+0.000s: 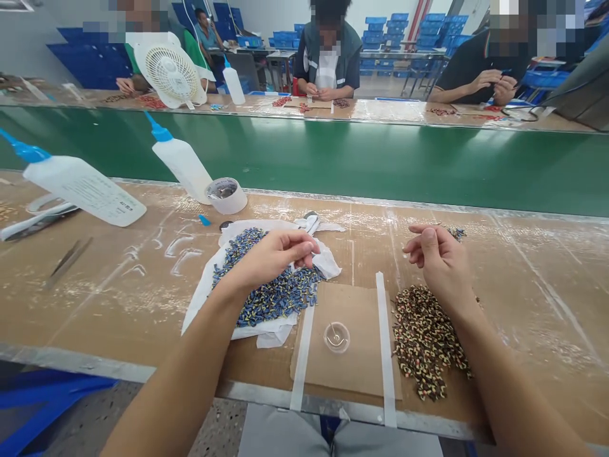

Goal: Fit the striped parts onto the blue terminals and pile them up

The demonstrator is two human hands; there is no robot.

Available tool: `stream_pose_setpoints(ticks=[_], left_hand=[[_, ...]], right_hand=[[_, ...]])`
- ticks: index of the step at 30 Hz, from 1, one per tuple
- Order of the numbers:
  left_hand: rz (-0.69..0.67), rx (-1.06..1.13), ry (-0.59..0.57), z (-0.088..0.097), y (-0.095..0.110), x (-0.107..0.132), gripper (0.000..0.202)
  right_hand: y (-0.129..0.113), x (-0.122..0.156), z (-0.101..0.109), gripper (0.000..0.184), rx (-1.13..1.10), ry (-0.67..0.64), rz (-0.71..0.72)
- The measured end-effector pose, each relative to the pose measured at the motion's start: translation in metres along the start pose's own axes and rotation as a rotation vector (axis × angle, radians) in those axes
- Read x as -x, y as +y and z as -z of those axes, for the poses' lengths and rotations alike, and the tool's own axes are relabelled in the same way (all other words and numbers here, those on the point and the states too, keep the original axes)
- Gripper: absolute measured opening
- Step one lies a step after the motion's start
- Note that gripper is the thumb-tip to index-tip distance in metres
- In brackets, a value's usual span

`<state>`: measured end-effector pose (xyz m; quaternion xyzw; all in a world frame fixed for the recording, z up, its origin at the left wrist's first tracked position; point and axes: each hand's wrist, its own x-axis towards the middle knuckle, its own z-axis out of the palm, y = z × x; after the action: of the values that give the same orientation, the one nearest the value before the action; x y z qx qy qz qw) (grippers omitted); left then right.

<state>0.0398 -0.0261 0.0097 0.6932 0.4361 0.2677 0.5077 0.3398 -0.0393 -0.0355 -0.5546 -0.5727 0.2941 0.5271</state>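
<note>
Left hand [273,257] pinches fingertips together over blue parts [280,298], right hand [440,260] loosely curled above dark parts [425,343], grip contents unclear.

Blue-yellow parts pile [280,298] sat on white cloth [266,333]; brown-black-cream speckled pile [425,343]; brown desk [143,285]; green belt [380,165]; white bottles, blue caps [183,162].

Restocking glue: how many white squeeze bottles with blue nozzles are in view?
3: a tilted bottle at far left, a second bottle beside the white tape roll, a third bottle on the far bench by the white fan. More may be hidden.
</note>
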Motion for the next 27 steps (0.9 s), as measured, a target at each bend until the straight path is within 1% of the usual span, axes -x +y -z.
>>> stream_pose_setpoints(ticks=[2,4,6,8,10,14,17,19,23,27], left_hand=[[0.014,0.151,-0.081,-0.009,-0.002,-0.003,0.024],[0.026,0.287,-0.147,-0.017,-0.004,-0.006,0.025],[0.044,0.366,-0.185,-0.025,-0.007,-0.008,0.023],[0.067,0.385,-0.192,-0.031,-0.009,-0.01,0.019],[0.079,0.373,-0.189,-0.036,-0.011,-0.011,0.018],[0.058,0.317,-0.23,-0.042,-0.012,-0.012,0.017],[0.023,0.255,-0.217,-0.045,-0.014,-0.012,0.014],[0.025,0.238,-0.207,-0.046,-0.017,-0.012,0.012],[0.044,0.243,-0.213,-0.05,-0.018,-0.013,0.008],[0.092,0.273,-0.217,-0.055,-0.021,-0.014,0.006]], right_hand=[[-0.004,0.003,-0.002,0.035,-0.046,-0.035,-0.017],[-0.01,0.008,-0.005,0.036,-0.132,-0.134,-0.061],[-0.019,0.016,-0.009,0.037,-0.205,-0.308,-0.1],[-0.027,0.024,-0.015,0.036,-0.229,-0.489,-0.105],[-0.032,0.031,-0.02,0.033,-0.212,-0.605,-0.092],[-0.034,0.04,-0.027,0.03,-0.14,-0.675,-0.094],[-0.035,0.044,-0.028,0.029,-0.132,-0.794,-0.12],[-0.036,0.048,-0.029,0.027,-0.094,-0.863,-0.107],[-0.038,0.058,-0.038,0.02,0.05,-0.875,0.004],[-0.035,0.066,-0.05,0.012,0.031,-0.902,0.083]])
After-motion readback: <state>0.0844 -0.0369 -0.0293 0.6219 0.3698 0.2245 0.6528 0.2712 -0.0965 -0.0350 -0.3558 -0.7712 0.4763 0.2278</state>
